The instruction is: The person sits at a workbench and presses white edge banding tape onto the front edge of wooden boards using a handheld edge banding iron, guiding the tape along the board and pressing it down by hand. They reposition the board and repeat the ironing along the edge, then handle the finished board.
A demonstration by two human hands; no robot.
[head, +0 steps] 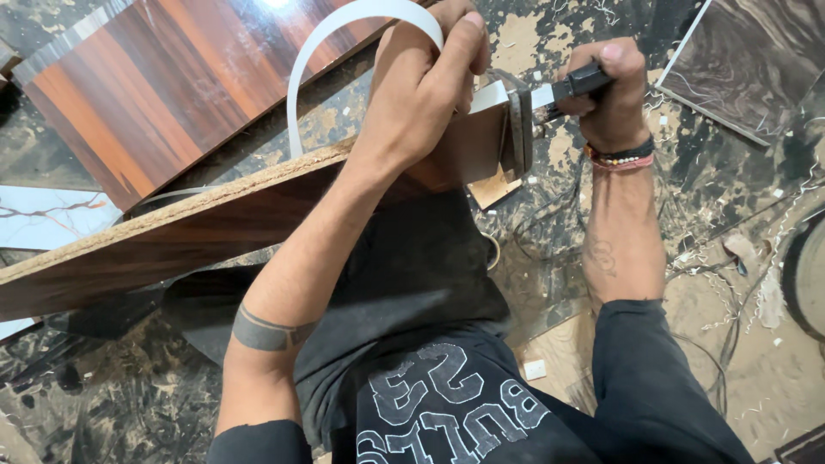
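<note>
A long wood-grain laminated board (146, 245) stands on edge across my lap, its raw chipboard edge facing up. My left hand (430, 82) presses a white edge-banding strip (309, 60) down at the board's right end; the strip loops up and back to the left. My right hand (606, 86) grips the black handle of a knife (577, 83), whose blade reaches left to the board's end. A metal piece (518, 129) sits against that end.
A second wood-grain panel (163, 77) lies on the floor at upper left, a dark marbled panel (756, 60) at upper right. White marbled sheet (43, 215) at left. Shavings and sawdust cover the floor (730, 283). A round dark object (808, 275) sits at the right edge.
</note>
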